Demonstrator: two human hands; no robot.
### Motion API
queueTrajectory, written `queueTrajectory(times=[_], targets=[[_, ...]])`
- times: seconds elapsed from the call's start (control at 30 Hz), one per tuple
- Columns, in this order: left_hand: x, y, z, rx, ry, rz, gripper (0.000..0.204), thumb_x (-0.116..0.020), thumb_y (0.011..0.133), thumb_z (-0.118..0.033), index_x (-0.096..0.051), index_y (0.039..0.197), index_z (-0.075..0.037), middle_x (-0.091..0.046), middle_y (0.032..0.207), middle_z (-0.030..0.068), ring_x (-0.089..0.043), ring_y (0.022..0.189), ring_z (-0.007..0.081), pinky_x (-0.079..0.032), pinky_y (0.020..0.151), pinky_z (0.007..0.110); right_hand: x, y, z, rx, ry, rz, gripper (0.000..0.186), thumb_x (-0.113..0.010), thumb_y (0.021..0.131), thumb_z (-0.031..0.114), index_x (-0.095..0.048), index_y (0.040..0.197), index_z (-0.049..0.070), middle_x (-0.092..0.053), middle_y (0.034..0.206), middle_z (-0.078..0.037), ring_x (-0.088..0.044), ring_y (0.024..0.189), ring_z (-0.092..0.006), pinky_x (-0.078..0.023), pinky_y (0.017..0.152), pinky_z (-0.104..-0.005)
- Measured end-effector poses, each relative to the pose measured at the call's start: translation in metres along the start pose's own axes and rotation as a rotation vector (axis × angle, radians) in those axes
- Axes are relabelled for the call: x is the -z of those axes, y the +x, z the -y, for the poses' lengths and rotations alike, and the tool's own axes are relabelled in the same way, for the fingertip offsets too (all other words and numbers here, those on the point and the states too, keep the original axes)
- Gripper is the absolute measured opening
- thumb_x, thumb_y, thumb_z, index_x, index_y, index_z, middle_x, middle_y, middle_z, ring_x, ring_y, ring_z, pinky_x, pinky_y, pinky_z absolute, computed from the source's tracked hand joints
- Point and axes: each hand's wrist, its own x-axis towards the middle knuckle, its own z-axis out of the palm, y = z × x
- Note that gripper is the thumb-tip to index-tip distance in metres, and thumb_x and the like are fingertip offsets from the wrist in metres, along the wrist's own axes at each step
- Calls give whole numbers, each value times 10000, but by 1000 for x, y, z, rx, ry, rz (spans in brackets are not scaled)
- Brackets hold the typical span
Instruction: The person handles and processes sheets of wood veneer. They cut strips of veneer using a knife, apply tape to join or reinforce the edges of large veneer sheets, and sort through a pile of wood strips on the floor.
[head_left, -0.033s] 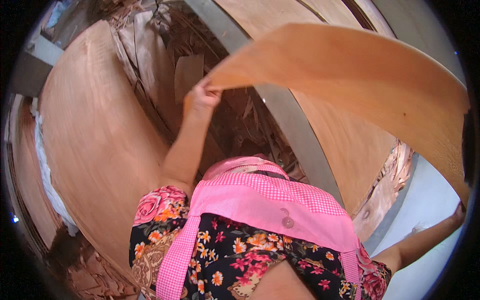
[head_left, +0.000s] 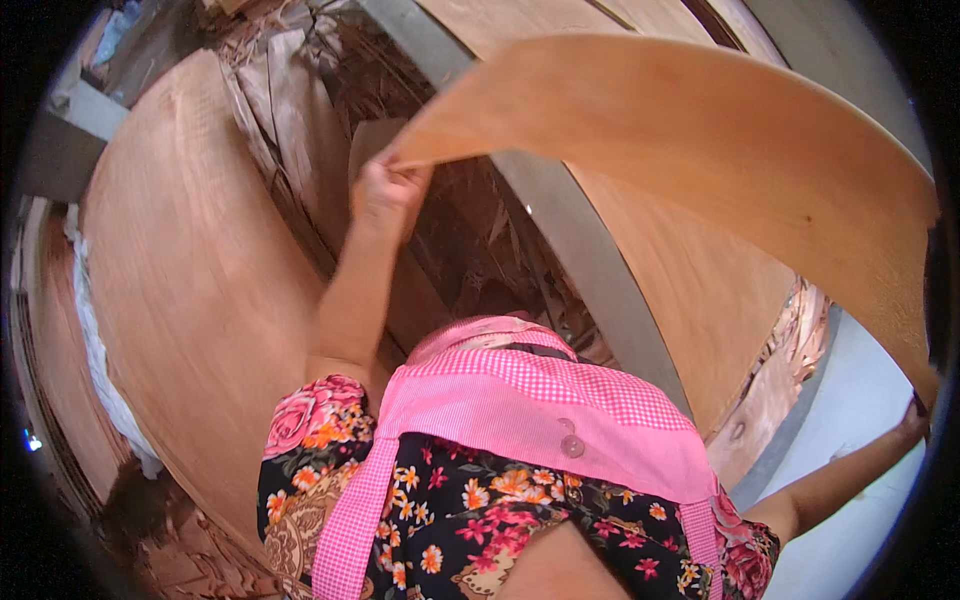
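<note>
A thin, orange-brown wood veneer sheet (head_left: pixel 680 140) is held up in front of me, bowed in an arch from upper left to far right. My left hand (head_left: pixel 390 188) is closed on its left corner, thumb and fingers pinching the edge. At the right rim of the picture, my right hand (head_left: pixel 914 418) grips the sheet's lower right end; its fingers are small and partly hidden there. Below the raised sheet lies a paler veneer sheet (head_left: pixel 690 290) on the right side. A broad veneer sheet (head_left: pixel 190 270) lies to the left of my left arm.
A grey ledge (head_left: pixel 610 260) runs diagonally between the right-hand sheets and a dark gap full of broken veneer scraps (head_left: pixel 490 235). More scraps (head_left: pixel 200 545) lie at lower left. White crumpled material (head_left: pixel 100 350) borders the left sheet. A pale surface (head_left: pixel 850 400) is at right.
My left hand has moved slightly left and up, drawing the veneer sheet's left corner with it. My right hand has hardly moved and stays at the sheet's far end.
</note>
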Motion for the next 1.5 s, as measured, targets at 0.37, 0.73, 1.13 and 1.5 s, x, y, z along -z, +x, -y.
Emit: queueTrajectory(times=[0.37,0.73,1.13,1.5], targets=[[-445,75,-100,-1006,1340,270,312,-509,790,-186,-532,1064,-40,-594,965,118,-562,878,313,-450,743,517,35,-120,-385,-556,172,-395,270,-437,886,184,-532,1086,28,-599,971,-120,-568,798,-194,-470,699,-316],[-250,194,91,190,2312,1451,376,-545,813,-294,-557,1102,-54,-620,952,121,-572,902,236,-436,816,370,-34,-205,-448,-685,160,-617,220,-405,896,188,-556,991,58,-590,1046,-136,-581,900,-213,-476,760,-308],[-299,367,-329,-1136,1629,-314,696,-681,715,-308,-317,1267,-93,-330,1308,144,-325,1191,328,-344,907,524,-426,-314,-494,-775,11,-315,247,-463,877,87,-501,1119,117,-581,1028,-83,-573,803,-156,-457,591,-207],[-445,543,-395,-504,3373,248,686,-666,680,-351,-360,1244,-110,-400,1239,165,-383,1134,330,-344,906,422,-692,-353,-535,-769,-565,138,326,-465,866,161,-479,1188,108,-587,1023,-34,-574,648,-98,-403,545,-191]])
